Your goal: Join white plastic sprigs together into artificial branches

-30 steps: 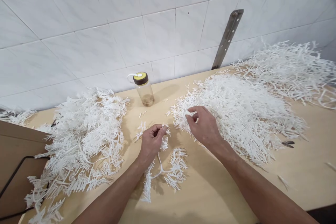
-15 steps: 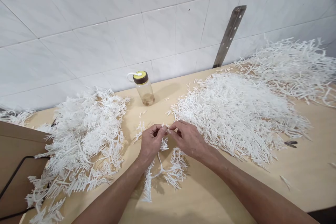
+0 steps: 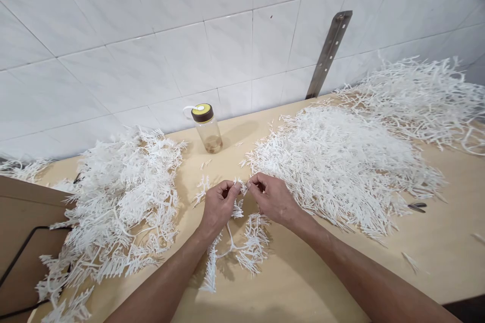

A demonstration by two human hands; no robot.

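My left hand [image 3: 221,206] is closed, pinching a white branched plastic sprig [image 3: 242,248] whose forked arms hang below it over the table. A frilly tip of the sprig sticks up between my hands. My right hand [image 3: 273,199] is closed too, thumb and forefinger pinched at the right edge of that tip; whatever lies inside the pinch is too small to make out. Just left of my left hand lies a small loose white piece [image 3: 202,189]. Right beyond my right hand spreads a big heap of thin white pieces [image 3: 341,161].
A pile of white branched sprigs [image 3: 125,197] lies left, beside a cardboard box [image 3: 30,242]. A clear bottle with a green-and-black lid [image 3: 208,128] stands near the tiled wall. More white stems [image 3: 428,96] lie far right. A small dark tool [image 3: 417,207] pokes out by the heap.
My right hand has drawn slightly to the right, away from my left hand, so more of the frilly tip shows between them. My left hand stays nearly in place.
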